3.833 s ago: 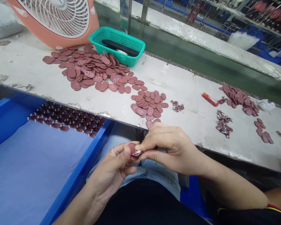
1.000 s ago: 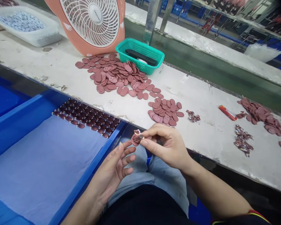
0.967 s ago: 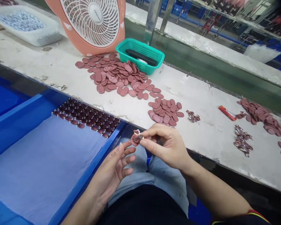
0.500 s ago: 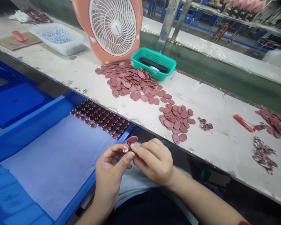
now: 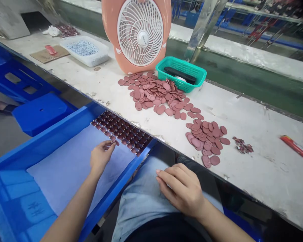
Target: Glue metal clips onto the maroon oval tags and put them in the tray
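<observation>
My left hand [image 5: 101, 157] is over the blue tray [image 5: 117, 192], its fingertips pinched on a small reddish-brown oval piece [image 5: 115, 143], mostly hidden by the fingers. It is at the near edge of neat rows of dark red pieces with small metal fittings [image 5: 126, 132], which lie on a pale sheet [image 5: 65, 174] in the tray. Whether the held piece touches the sheet, I cannot tell. Over my lap rests my right hand [image 5: 183, 188], fingers loosely stretched and holding nothing. On the bench beyond lies a smaller pile of flat reddish-brown ovals [image 5: 204, 134].
The white bench [image 5: 151, 126] bears a larger oval pile [image 5: 156, 92], an orange fan [image 5: 142, 33], a green basket [image 5: 164, 72], a white tub [image 5: 101, 60] of small pieces, a metal-fitted cluster [image 5: 243, 146] and a red lighter-like object [image 5: 295, 146]. Blue stools [image 5: 41, 112] stand left.
Both hands were together over the lap, working on an oval piece. My left hand has carried a piece left to the tray rows; my right hand has let go. The view has shifted left.
</observation>
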Tool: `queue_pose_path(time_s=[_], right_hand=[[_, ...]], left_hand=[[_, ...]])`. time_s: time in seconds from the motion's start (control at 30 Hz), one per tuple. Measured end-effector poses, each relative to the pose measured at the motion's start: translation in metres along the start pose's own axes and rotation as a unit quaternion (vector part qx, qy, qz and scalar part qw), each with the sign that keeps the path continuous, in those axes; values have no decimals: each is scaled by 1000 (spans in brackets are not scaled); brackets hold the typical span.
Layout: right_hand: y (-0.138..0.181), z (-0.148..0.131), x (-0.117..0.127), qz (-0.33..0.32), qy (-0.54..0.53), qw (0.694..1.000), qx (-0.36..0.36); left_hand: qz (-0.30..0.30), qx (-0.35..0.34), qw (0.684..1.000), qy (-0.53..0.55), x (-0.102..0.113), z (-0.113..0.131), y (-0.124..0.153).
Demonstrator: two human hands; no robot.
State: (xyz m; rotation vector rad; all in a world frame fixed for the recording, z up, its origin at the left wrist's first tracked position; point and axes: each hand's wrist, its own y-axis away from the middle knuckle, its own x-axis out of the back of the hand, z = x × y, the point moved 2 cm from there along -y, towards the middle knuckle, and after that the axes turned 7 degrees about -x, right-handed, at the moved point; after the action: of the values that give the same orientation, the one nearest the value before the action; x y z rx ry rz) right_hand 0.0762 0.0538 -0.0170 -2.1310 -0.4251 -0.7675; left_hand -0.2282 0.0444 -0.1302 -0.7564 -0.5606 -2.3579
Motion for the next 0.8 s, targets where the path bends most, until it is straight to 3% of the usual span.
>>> queue_pose_path(time_s=[0.1,0.2,0.63,0.8], right_hand=[[8,10,7,4,21,999,-30],[14,17,12,12,35,998,-49],[21,28,16,27,39,996,-78],[22,30,20,36,46,995,-78]], left_hand=[[-39,14,995,-93,-8,-16,-31],[-59,17,987,-146,-15,-23,-41],[-61,-3,969,-238,-21,-25,-49],[-20,-64,961,-268,-23,-12,-45]])
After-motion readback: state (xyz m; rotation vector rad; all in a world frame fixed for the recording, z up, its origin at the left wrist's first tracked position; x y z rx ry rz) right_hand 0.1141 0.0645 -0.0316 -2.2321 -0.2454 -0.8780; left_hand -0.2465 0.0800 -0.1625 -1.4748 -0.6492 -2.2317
